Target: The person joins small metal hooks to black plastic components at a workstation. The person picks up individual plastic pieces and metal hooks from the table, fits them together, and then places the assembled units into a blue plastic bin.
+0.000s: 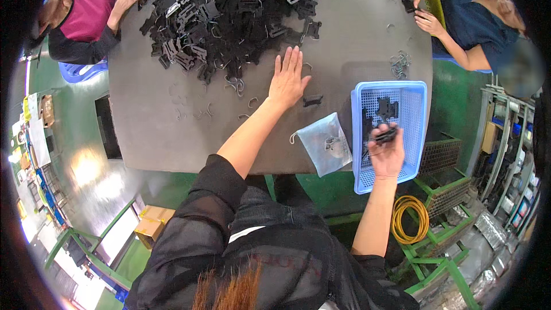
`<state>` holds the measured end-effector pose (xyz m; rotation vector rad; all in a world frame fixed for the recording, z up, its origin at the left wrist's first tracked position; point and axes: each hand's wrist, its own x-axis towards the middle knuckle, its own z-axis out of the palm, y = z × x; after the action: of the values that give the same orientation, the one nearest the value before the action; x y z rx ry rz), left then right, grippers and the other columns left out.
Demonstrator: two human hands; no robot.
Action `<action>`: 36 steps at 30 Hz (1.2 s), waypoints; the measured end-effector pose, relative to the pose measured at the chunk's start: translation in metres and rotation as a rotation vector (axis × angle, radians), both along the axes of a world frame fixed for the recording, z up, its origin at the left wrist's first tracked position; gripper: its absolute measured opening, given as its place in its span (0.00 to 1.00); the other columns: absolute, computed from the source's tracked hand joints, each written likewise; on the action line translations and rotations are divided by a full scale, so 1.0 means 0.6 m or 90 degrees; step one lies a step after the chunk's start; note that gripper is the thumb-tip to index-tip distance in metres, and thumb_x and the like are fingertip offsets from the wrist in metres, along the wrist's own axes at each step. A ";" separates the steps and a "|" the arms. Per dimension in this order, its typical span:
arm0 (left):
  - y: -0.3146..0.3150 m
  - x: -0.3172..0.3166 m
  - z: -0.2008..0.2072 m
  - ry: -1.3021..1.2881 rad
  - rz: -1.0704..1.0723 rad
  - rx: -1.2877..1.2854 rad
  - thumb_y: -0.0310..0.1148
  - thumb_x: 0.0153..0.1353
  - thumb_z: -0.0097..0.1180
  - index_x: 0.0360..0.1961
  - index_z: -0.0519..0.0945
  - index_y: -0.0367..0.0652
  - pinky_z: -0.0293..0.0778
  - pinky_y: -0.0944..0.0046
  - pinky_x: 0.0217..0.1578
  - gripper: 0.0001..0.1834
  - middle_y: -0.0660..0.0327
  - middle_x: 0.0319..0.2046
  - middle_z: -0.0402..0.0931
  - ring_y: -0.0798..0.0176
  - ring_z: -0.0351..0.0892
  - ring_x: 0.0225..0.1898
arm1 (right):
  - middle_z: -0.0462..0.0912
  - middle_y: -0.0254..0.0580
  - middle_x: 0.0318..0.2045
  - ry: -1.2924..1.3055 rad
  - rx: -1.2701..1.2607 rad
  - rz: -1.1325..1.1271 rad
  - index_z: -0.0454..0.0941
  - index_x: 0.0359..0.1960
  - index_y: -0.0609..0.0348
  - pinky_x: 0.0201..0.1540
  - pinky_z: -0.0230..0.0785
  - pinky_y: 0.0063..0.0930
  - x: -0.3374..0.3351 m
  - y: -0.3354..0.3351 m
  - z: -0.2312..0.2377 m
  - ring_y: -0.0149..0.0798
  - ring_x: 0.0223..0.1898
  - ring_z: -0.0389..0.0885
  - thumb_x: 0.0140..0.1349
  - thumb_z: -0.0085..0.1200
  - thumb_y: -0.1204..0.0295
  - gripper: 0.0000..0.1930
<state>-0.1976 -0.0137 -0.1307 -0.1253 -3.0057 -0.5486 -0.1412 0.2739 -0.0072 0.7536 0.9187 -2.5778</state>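
My left hand (288,80) lies over the grey tabletop with its fingers stretched out, just in front of a large heap of black plastic parts (229,17). A single black part (313,100) rests on the table to the right of that hand. My right hand (387,152) is over the blue basket (357,138), palm up, fingers curled round a black plastic part (386,135). Whether it holds more than one part I cannot tell. More black parts (387,108) lie inside the basket.
Left of the basket lies a light blue drawstring bag (324,143). Small metal clips (400,64) are piled beyond the basket, others scattered on the table (155,109). Two co-workers handle parts at the far left (92,11) and far right (470,23). A coiled yellow hose (410,220) hangs below right.
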 end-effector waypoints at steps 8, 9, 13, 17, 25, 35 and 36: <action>-0.133 0.205 0.012 -0.106 0.124 -0.044 0.39 0.62 0.46 0.66 0.50 0.35 0.36 0.48 0.67 0.35 0.51 0.69 0.43 0.51 0.37 0.71 | 0.73 0.47 0.48 -0.021 1.003 0.167 0.69 0.51 0.64 0.51 0.63 0.38 0.026 0.116 -0.114 0.44 0.51 0.69 0.60 0.55 0.61 0.23; -0.154 0.234 0.010 -0.099 0.160 -0.033 0.39 0.62 0.47 0.66 0.50 0.35 0.35 0.46 0.67 0.36 0.51 0.69 0.42 0.50 0.35 0.71 | 0.72 0.49 0.48 0.064 1.148 0.125 0.70 0.51 0.63 0.53 0.60 0.40 0.016 0.070 -0.092 0.46 0.52 0.68 0.59 0.55 0.64 0.21; -0.152 0.234 0.043 -0.110 0.123 0.005 0.40 0.62 0.48 0.67 0.52 0.45 0.31 0.44 0.66 0.34 0.55 0.69 0.41 0.49 0.34 0.71 | 0.76 0.46 0.42 0.518 1.271 0.107 0.74 0.44 0.60 0.54 0.60 0.41 -0.036 -0.148 0.025 0.49 0.48 0.71 0.54 0.53 0.77 0.14; -0.164 0.206 0.015 -0.066 0.023 -0.065 0.43 0.63 0.45 0.67 0.53 0.50 0.33 0.39 0.65 0.33 0.64 0.69 0.47 0.57 0.38 0.71 | 0.76 0.41 0.42 0.658 1.102 0.375 0.75 0.42 0.52 0.48 0.67 0.37 -0.061 -0.271 -0.050 0.46 0.47 0.74 0.52 0.57 0.73 0.14; -0.287 0.270 0.002 -0.047 0.275 -0.146 0.41 0.62 0.44 0.67 0.55 0.49 0.35 0.37 0.64 0.32 0.64 0.68 0.49 0.58 0.40 0.70 | 0.73 0.48 0.45 0.115 1.217 0.590 0.68 0.49 0.51 0.49 0.66 0.41 -0.090 -0.292 -0.135 0.49 0.47 0.73 0.43 0.68 0.63 0.30; -0.006 0.021 -0.011 0.019 -0.059 0.040 0.46 0.63 0.43 0.66 0.56 0.45 0.31 0.43 0.66 0.32 0.64 0.68 0.50 0.61 0.41 0.70 | 0.77 0.35 0.27 0.300 1.007 0.310 0.78 0.29 0.64 0.36 0.67 0.23 -0.049 -0.206 0.000 0.30 0.29 0.73 0.48 0.65 0.71 0.11; -0.002 0.027 -0.020 0.010 -0.076 0.005 0.47 0.63 0.42 0.66 0.56 0.46 0.31 0.43 0.66 0.32 0.64 0.68 0.50 0.62 0.40 0.70 | 0.77 0.34 0.27 0.292 1.007 0.256 0.78 0.29 0.63 0.35 0.66 0.23 -0.046 -0.151 -0.010 0.28 0.28 0.71 0.49 0.64 0.72 0.10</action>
<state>-0.1816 -0.0147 -0.1429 -0.3090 -2.9948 -0.5673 -0.1691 0.1832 -0.0129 0.1250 2.8606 -1.2382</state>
